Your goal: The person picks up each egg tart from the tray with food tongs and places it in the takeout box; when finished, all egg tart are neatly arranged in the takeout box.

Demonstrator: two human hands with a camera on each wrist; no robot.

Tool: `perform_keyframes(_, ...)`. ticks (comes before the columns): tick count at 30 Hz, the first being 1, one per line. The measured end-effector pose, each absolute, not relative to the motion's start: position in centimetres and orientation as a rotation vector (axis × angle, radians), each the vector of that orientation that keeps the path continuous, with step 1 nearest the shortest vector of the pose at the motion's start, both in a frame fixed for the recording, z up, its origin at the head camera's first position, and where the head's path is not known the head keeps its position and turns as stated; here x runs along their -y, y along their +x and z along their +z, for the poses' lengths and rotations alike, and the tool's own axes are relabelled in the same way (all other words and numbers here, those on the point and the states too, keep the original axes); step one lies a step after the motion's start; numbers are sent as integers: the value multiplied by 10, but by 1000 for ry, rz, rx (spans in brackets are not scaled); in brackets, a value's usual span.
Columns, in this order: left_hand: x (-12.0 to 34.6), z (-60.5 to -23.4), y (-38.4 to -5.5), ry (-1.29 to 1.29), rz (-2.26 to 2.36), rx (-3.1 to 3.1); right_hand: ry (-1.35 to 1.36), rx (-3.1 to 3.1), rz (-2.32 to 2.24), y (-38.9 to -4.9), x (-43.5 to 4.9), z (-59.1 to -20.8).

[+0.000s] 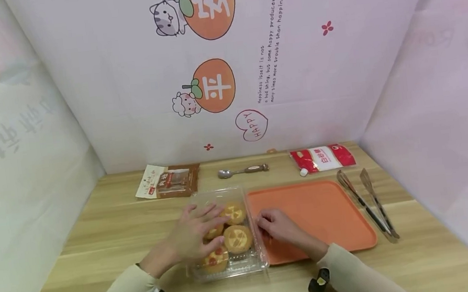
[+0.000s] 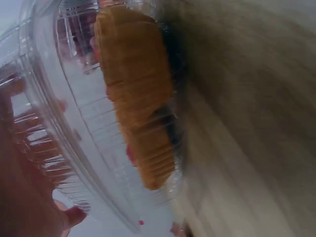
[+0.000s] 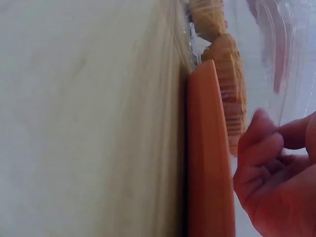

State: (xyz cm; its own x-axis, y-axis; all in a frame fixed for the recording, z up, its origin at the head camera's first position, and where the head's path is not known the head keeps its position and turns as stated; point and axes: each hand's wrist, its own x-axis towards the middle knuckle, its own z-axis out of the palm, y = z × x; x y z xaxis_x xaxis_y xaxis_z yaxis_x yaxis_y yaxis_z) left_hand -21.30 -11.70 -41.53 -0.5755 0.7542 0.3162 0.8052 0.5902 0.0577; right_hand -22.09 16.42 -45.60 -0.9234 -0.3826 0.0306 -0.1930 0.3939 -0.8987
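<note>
A clear plastic box [image 1: 247, 266] holds several round golden pastries [image 1: 238, 239], some with red bits on top. Across its transparent lid [image 2: 64, 113] lies my left hand [image 1: 198, 232], its fingers spread and fairly straight. My right hand [image 1: 280, 227] is at the box's right side, over the left edge of the orange tray [image 1: 315, 214]. In the right wrist view its fingers are curled, and thumb and forefinger pinch at the lid's edge. The left wrist view shows the lid tilted above the pastries.
Behind the box lie a brown and cream packet [image 1: 173, 179] and a metal spoon [image 1: 245, 169] with a brown handle. A red and white capped pouch [image 1: 324, 158] lies at the back right. Metal tongs [image 1: 366, 203] rest right of the tray. Printed white walls [image 1: 125, 105] enclose the table.
</note>
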Motion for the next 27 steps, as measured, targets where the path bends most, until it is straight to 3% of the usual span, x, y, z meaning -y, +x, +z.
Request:
perform_keyframes(5,113,-419,-212,-1286,-272,2615,-299,-2343,-1606,-244,-169,-449)
perform_keyframes(13,116,-420,-215,-1285,-282,2631,-39,-2509,-1634,-300,-138,-447)
perform_keyframes(27,116,-419,-215,-1285,-314,2664,51,-2487,-1754,-309,-130,-452)
